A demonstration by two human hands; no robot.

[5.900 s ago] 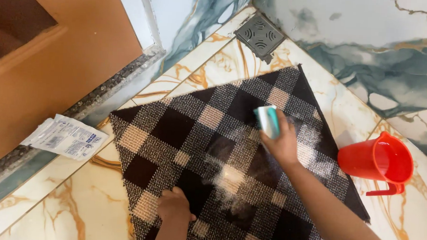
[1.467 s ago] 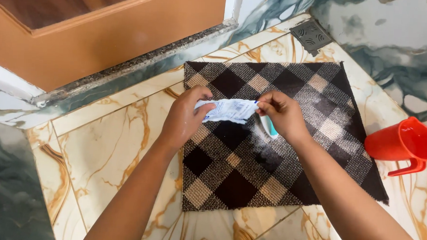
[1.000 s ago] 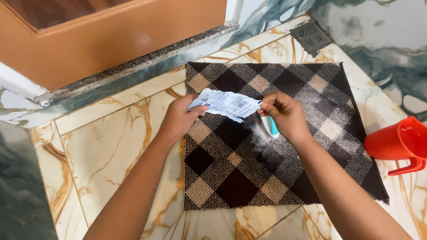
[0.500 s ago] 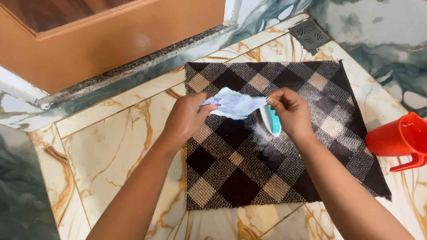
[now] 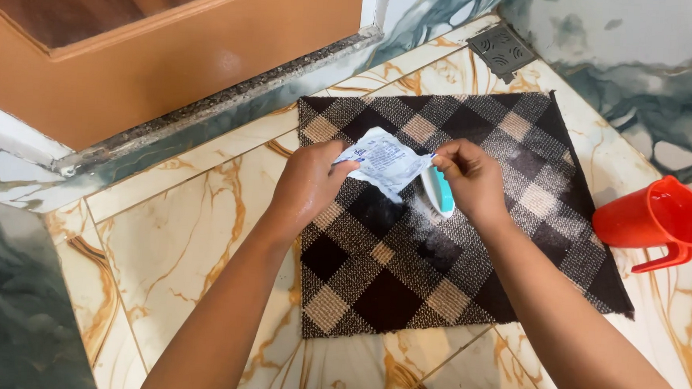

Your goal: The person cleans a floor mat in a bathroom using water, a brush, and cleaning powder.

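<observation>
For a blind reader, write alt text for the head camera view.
Two hands hold a small white packet over a dark checked mat on marble floor; the right hand also holds a teal brush, left hand pinching the packet's edge. A red mug stands beside.

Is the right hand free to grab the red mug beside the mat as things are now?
Probably not yet. The right hand pinches the white packet and grips a teal brush. The red mug stands unobstructed on the tiles to its right.
</observation>
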